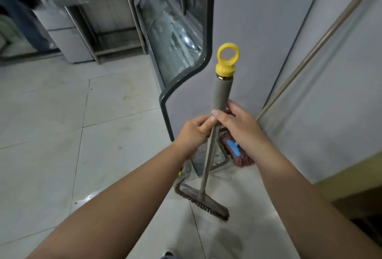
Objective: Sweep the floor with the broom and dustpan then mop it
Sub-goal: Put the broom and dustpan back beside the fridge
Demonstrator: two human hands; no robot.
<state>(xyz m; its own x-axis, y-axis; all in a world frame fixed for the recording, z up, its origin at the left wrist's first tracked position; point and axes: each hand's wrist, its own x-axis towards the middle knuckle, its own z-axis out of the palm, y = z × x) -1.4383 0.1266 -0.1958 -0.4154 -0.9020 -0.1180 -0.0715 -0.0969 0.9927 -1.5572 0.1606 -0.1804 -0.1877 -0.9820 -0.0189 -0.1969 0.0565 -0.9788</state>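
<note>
A grey broom stands nearly upright in front of me, with a yellow ring cap on top of its handle. Its brown-bristled head rests on the pale tiled floor. My left hand grips the thin shaft just below the thick grey grip. My right hand holds the lower end of that grip, fingers wrapped over it. Behind the shaft a grey dustpan stands on the floor. A reddish-brown mop head with a blue clamp lies beside it, its long pole leaning against the wall.
A curved glass display case with a dark frame stands just ahead on the left of the broom. A steel counter with a lower shelf is at the back left. A grey wall panel rises at the right. The floor shows stains.
</note>
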